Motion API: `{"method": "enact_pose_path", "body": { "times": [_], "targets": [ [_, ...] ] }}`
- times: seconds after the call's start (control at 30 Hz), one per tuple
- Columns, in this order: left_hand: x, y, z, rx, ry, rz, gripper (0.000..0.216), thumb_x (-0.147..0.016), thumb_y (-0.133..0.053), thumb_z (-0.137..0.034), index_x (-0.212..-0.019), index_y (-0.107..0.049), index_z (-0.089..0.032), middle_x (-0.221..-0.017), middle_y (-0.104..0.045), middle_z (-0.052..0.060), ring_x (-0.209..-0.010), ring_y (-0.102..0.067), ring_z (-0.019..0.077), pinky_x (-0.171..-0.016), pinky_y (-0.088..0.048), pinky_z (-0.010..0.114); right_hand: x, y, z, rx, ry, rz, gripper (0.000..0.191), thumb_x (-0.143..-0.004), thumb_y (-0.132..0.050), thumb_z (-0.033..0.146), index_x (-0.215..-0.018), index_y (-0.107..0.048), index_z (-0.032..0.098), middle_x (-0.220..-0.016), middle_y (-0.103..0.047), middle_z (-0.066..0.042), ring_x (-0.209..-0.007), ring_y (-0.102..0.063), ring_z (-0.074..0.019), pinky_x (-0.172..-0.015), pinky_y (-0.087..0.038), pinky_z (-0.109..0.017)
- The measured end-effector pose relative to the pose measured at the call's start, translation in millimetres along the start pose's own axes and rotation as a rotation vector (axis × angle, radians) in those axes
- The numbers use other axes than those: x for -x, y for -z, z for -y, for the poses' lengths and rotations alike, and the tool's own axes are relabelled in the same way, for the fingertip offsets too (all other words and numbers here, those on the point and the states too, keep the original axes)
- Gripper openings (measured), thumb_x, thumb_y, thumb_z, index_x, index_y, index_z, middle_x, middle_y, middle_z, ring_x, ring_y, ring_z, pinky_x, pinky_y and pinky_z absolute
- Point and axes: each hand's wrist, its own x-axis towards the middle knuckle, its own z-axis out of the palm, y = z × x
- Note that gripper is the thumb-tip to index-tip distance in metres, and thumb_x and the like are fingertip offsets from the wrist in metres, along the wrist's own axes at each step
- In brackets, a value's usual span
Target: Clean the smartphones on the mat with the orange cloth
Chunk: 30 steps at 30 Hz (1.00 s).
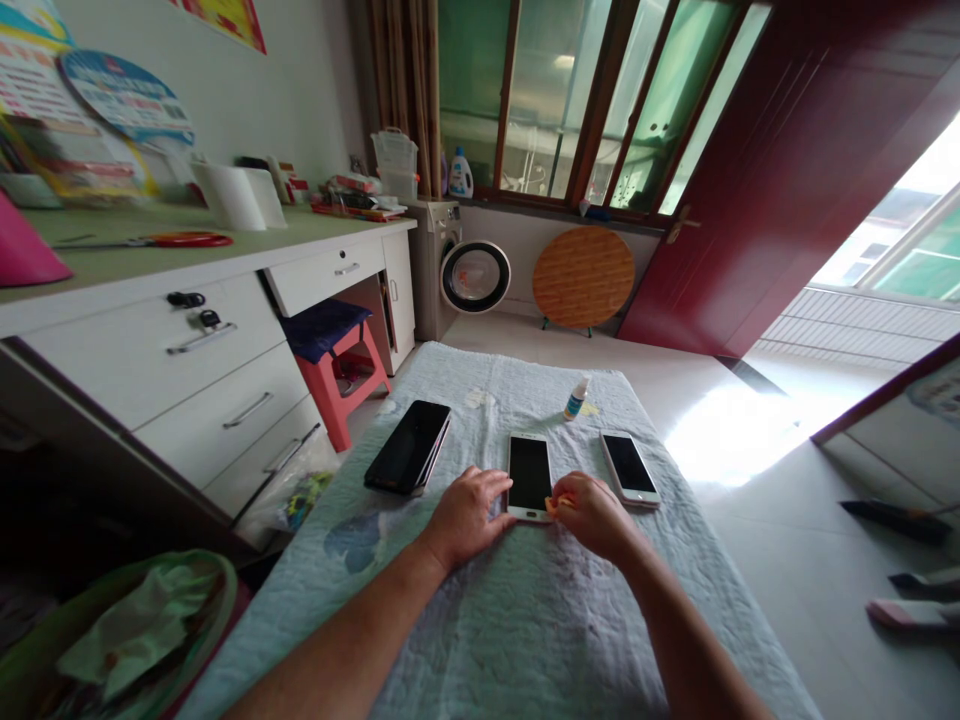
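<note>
A white smartphone (529,470) with a dark screen lies face up on the quilted cloth. My left hand (471,515) holds it at its left edge, with the thumb near the bottom corner. In my right hand (592,510) a small orange cloth (555,504) is pinched, pressed to the phone's lower right edge; most of the cloth is hidden by the fingers. To the left lies a stack of dark phones (410,447), to the right another white phone (631,468), seemingly atop one more. A small spray bottle (576,398) stands upright behind the middle phone.
The light blue quilted cloth (480,620) covers the work surface. At left are a white desk (195,340), a red stool (341,375) and a waste bin (225,590). Farther back stand a washing machine (435,270) with its door open and a round wooden tabletop (583,275).
</note>
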Motion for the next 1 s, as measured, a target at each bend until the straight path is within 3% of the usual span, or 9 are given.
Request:
{"method": "enact_pose_path", "body": {
  "times": [0.17,0.37,0.53,0.67,0.83,0.93,1.0],
  "targets": [
    [0,0,0,0.005,-0.005,-0.005,0.041,-0.075,-0.071,-0.026,-0.114,-0.064,-0.018,-0.119,-0.065,0.007,-0.106,-0.057,0.0246,-0.095,-0.046,0.038,-4,-6,2,-0.134,-0.146,-0.011,0.017,-0.069,-0.051,0.025,-0.068,-0.067,0.018,-0.069,-0.063,-0.003,-0.070,-0.054,-0.0162,-0.061,-0.035,-0.025],
    [-1,2,-1,0.015,-0.004,0.003,0.039,-0.076,-0.069,-0.026,-0.114,-0.063,-0.018,-0.118,-0.065,0.008,-0.105,-0.057,0.0253,-0.094,-0.046,0.039,-8,-13,-7,-0.619,-0.273,-0.047,0.022,-0.063,-0.050,0.029,-0.072,-0.064,0.016,-0.061,-0.057,-0.001,-0.059,-0.049,-0.0133,-0.054,-0.033,-0.023],
    [0,3,-3,0.038,-0.005,0.014,0.041,-0.077,-0.070,-0.037,-0.113,-0.063,-0.018,-0.116,-0.065,0.007,-0.103,-0.056,0.0259,-0.091,-0.046,0.038,-6,-10,1,-0.918,-0.260,-0.044,0.017,-0.060,-0.056,0.031,-0.068,-0.059,0.016,-0.056,-0.047,0.003,-0.052,-0.038,-0.0092,-0.050,-0.028,-0.022],
    [0,4,-5,0.056,-0.007,0.002,0.060,-0.076,-0.066,-0.055,-0.123,-0.057,-0.018,-0.115,-0.065,0.009,-0.101,-0.056,0.0271,-0.090,-0.045,0.039,-3,-10,11,-1.045,-0.196,-0.036,0.019,-0.062,-0.062,0.032,-0.071,-0.058,0.016,-0.056,-0.044,0.005,-0.052,-0.034,-0.0076,-0.051,-0.026,-0.021],
    [-1,7,-9,0.041,-0.004,-0.009,0.047,-0.080,-0.062,-0.056,-0.109,-0.063,-0.020,-0.101,-0.066,0.008,-0.096,-0.058,0.0262,-0.086,-0.046,0.036,-2,-16,16,-1.093,-0.143,-0.021,0.027,-0.064,-0.067,0.036,-0.082,-0.061,0.016,-0.069,-0.057,0.001,-0.056,-0.042,-0.0082,-0.052,-0.031,-0.021],
    [-1,7,-11,0.060,0.014,-0.037,0.033,-0.082,-0.062,-0.045,-0.104,-0.063,-0.021,-0.099,-0.064,0.006,-0.092,-0.060,0.0237,-0.083,-0.047,0.033,-2,-21,19,-1.111,-0.085,-0.014,0.026,-0.066,-0.070,0.037,-0.081,-0.061,0.017,-0.096,-0.064,-0.004,-0.065,-0.051,-0.0096,-0.054,-0.036,-0.021],
    [-1,6,-12,0.081,0.040,-0.063,0.029,-0.083,-0.061,-0.036,-0.108,-0.060,-0.022,-0.100,-0.064,0.005,-0.091,-0.062,0.0222,-0.082,-0.048,0.031,-3,-25,21,-1.105,-0.043,-0.006,0.025,-0.066,-0.071,0.038,-0.078,-0.061,0.018,-0.102,-0.065,-0.005,-0.071,-0.056,-0.0121,-0.058,-0.041,-0.023]
  ]
}}
